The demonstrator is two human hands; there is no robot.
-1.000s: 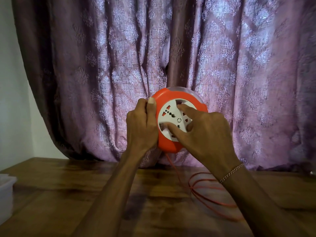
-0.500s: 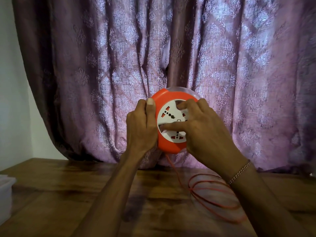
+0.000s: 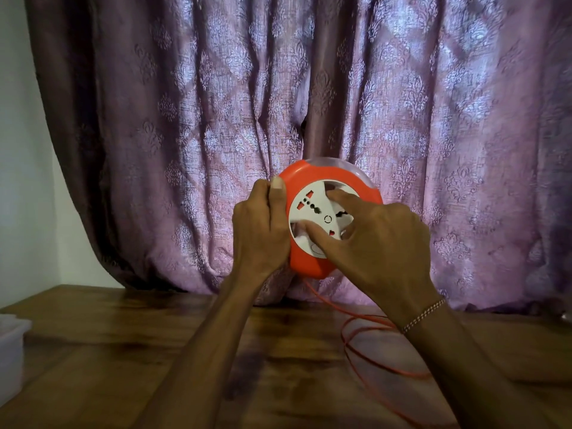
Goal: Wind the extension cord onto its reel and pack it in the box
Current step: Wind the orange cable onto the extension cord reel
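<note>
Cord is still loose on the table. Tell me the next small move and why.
Probably another turn of the white socket disc with the right hand, while the left hand grips the orange reel: loops of orange cord lie unwound on the table.

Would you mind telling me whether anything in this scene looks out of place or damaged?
Nothing looks damaged. The only untidy thing is the orange cord, which hangs from the reel and lies in loose loops on the wooden table, not yet wound. The left hand grips the reel's rim; the right hand has fingers on the white socket face.
</note>
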